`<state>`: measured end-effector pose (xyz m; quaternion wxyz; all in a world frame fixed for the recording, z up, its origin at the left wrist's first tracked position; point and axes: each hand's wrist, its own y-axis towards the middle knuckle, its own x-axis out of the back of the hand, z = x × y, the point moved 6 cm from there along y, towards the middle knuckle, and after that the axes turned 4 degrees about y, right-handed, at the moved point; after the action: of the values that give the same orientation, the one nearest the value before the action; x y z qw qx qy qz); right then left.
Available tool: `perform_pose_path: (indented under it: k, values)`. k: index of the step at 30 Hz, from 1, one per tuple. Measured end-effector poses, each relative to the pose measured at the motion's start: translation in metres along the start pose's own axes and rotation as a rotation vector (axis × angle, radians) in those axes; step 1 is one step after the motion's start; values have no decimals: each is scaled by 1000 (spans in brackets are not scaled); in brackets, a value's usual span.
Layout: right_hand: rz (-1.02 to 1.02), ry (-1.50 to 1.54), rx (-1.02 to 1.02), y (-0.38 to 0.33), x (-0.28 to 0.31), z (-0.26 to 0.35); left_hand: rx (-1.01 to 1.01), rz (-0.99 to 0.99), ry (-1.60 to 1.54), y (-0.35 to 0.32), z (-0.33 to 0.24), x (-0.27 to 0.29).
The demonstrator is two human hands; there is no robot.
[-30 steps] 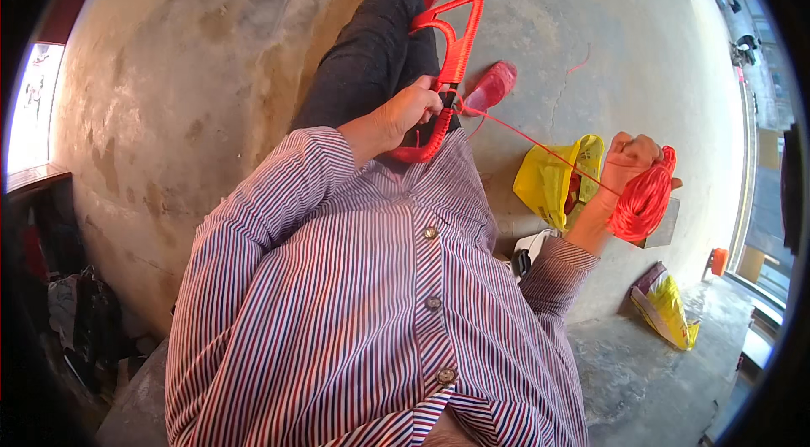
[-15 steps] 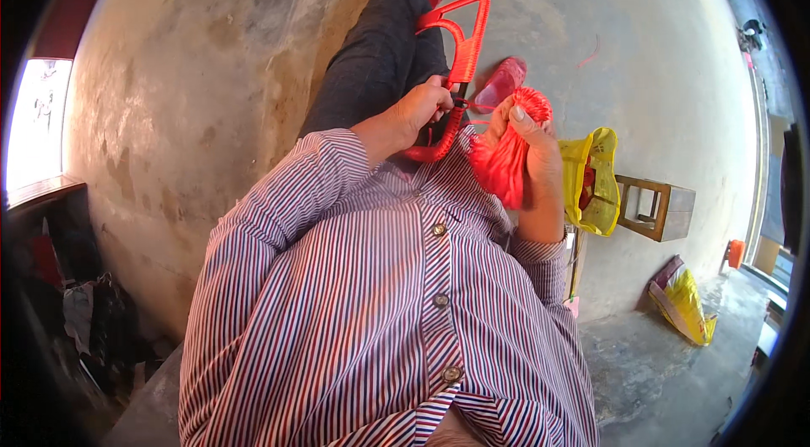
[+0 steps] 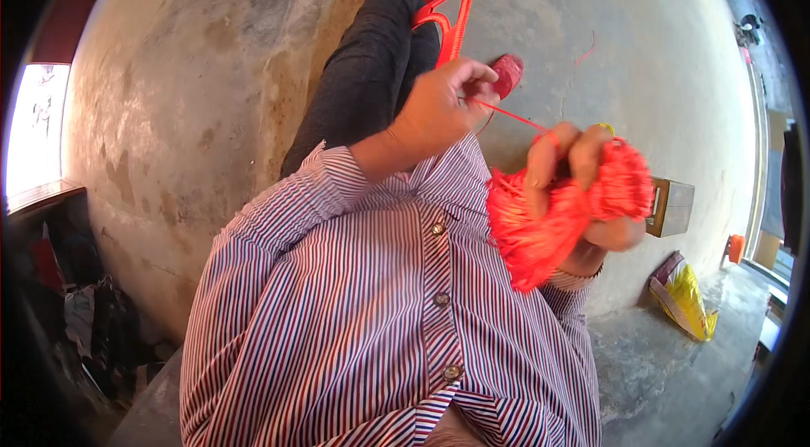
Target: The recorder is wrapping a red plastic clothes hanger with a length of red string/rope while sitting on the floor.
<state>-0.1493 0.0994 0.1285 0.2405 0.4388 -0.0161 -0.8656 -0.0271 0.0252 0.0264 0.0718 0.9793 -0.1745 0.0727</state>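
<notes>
A bundle of thin red cord point(image 3: 540, 227) fills my right hand point(image 3: 582, 164), whose fingers are wrapped round it at the right. One taut strand runs from the bundle leftward to my left hand point(image 3: 447, 105), where the thumb and forefinger are pinched together on it. Beyond my left hand rises a red angular frame point(image 3: 460, 16) with cord wound closely round its bars. The lower part of that frame is hidden behind my left hand, so I cannot tell if the hand also touches it.
My outstretched legs in dark trousers point(image 3: 359, 67) lie beside the frame. A red slipper point(image 3: 508, 75) sits on the concrete floor point(image 3: 278, 16). To the right are a wooden stool point(image 3: 672, 208), a yellow bag point(image 3: 688, 299) and an orange object point(image 3: 736, 249). Dark items point(image 3: 93, 320) are piled at the left.
My right hand has swung right and nearer with the cord bundle, drawing the strand longer, and now covers most of a yellow basket-like bag. My left hand has risen and covers the frame's lower part.
</notes>
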Motion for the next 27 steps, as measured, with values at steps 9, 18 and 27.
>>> perform_pose_path:
  k: [9, 18, 27]
  values:
    - [-94, -1774, -488, 23, 128, -94, 745, -147, -230, -34, 72, 20]
    - [-335, -1302, 77, 24, 125, -87, 107, -290, 457, -24, 60, 34]
    - [-297, -1103, 158, 33, 118, -87, -497, -209, 708, -7, -49, 23]
